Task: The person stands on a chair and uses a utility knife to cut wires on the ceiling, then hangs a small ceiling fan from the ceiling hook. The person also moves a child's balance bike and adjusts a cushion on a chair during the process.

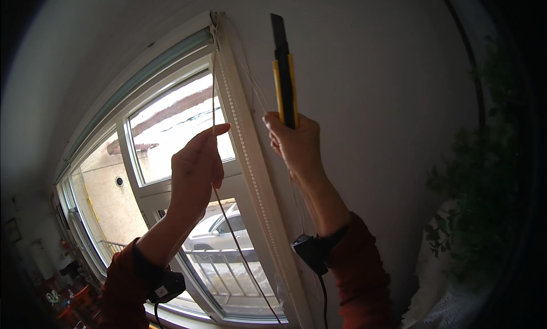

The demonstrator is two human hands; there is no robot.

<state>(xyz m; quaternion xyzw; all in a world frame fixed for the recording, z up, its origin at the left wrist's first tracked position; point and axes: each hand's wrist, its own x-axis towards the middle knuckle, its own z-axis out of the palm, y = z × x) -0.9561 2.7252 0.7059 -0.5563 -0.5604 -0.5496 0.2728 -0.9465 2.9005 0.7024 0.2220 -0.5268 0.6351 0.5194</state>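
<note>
My left hand [196, 161] is closed in a pinch on a thin cord [245, 258]. The cord comes down from the upper right corner of the window and slants on below the hand toward the sill. In my right hand [296, 141] a yellow and black utility knife [285, 81] stands upright, its dark blade out and pointing up. Thin pale strings [250, 75] run from the same corner down to my right hand and show again below it; whether its fingers also hold them, I cannot tell. A white bead chain [238, 124] hangs between my hands along the window frame.
A rolled-up blind [125, 95] spans the top of the window. Outside are a railing [228, 278] and a silver car [219, 229]. A leafy plant [473, 209] stands at the right by the wall [376, 101]. Black devices with cables [310, 254] sit at both wrists.
</note>
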